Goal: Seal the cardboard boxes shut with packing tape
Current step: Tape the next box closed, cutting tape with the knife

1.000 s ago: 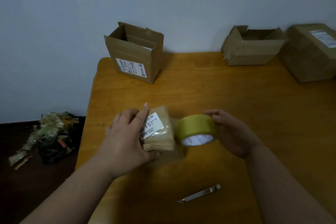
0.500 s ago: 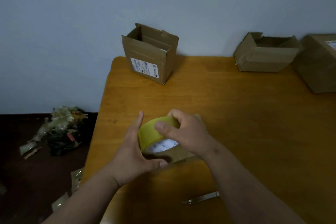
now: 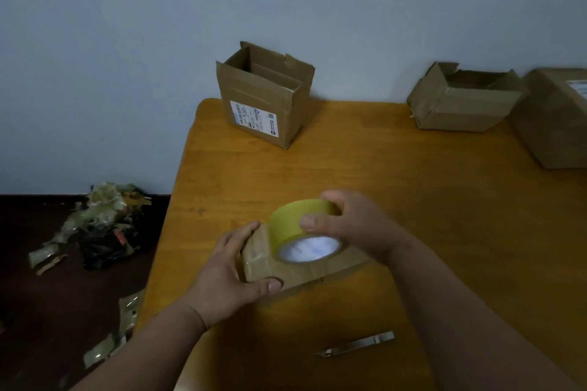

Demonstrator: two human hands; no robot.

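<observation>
Gripping the tape roll [image 3: 297, 221] by its rim, the right hand [image 3: 355, 225] curls round it above the small box [image 3: 263, 260]; the left hand [image 3: 228, 276] clasps the box's near corner. Light, stiff cardboard; slick tape.

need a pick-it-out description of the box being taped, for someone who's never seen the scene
On the wooden table, skip the three boxes along the back edge by the wall and look at the near side, between the two hands. The small box lies flat there, the left hand gripping its end and the tape roll held on top by the right hand. It is the only small, closed box.
</observation>
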